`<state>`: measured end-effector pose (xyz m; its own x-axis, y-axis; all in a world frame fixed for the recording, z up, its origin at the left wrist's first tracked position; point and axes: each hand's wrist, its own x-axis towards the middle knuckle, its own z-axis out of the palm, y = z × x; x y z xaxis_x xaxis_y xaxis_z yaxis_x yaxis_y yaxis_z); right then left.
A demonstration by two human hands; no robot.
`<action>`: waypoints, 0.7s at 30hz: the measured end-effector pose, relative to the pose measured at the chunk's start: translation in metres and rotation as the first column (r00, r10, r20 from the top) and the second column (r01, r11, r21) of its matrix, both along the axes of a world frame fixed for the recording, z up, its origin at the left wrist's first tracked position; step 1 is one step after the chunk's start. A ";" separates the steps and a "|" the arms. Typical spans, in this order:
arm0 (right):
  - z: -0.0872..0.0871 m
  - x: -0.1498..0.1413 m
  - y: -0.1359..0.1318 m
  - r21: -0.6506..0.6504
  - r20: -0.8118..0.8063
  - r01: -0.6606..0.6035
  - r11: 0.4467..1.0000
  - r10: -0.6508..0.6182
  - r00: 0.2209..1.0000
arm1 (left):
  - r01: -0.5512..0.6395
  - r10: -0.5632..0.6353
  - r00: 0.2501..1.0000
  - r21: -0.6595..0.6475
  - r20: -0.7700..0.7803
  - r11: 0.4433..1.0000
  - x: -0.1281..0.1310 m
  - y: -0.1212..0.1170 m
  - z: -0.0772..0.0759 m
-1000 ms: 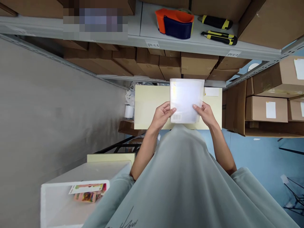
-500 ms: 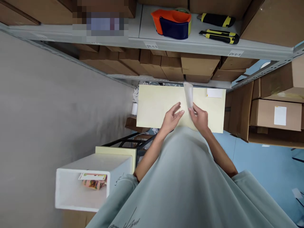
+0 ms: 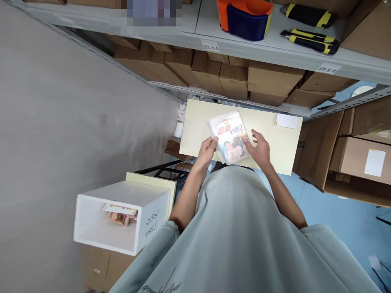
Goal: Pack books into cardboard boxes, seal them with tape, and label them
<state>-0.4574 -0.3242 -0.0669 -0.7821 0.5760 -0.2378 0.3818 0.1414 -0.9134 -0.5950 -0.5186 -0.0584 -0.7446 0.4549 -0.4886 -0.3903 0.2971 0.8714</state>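
A thin printed booklet (image 3: pixel 233 140), with coloured lettering and a picture on its cover, is tilted over the cream tabletop (image 3: pixel 197 122). It looks glossy, perhaps in a clear plastic sleeve, and is slightly blurred. My left hand (image 3: pixel 207 151) pinches its lower left edge between thumb and fingers. At the right edge, my right hand (image 3: pixel 259 149) has its fingers spread apart, the thumb by the cover; whether it touches is hard to tell. A white label or card (image 3: pixel 287 121) lies at the table's far right corner.
Above the table, a metal shelf (image 3: pixel 189 38) carries cardboard boxes (image 3: pixel 271 79), an orange and blue tape dispenser (image 3: pixel 247 20) and several box cutters (image 3: pixel 311 40). A white bin (image 3: pixel 152 195) holding a colourful packet stands lower left. Open cartons (image 3: pixel 317 150) are at right.
The booklet, edge-on in my right hand before, is now turned cover up. My left hand has taken hold of it, and my right fingers have spread. The view has shifted slightly.
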 end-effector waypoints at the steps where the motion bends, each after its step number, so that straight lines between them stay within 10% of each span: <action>1: -0.003 -0.004 0.004 -0.098 0.008 -0.004 0.995 0.005 1.000 | 0.029 -0.029 1.000 0.015 0.006 0.999 -0.009 -0.005 -0.001; 5: -0.013 -0.024 -0.006 -0.333 -0.033 -0.047 0.942 0.038 0.999 | 0.059 -0.058 0.998 0.042 -0.022 0.997 -0.040 -0.021 -0.009; 14: -0.042 -0.111 -0.088 -0.288 0.092 0.083 0.954 -0.058 0.994 | -0.049 0.045 0.998 0.108 0.033 0.993 -0.112 -0.088 -0.056; 21: -0.103 -0.215 -0.147 -0.160 0.232 0.032 0.987 0.006 0.973 | -0.085 0.074 0.995 -0.215 -0.061 0.973 -0.213 -0.140 -0.119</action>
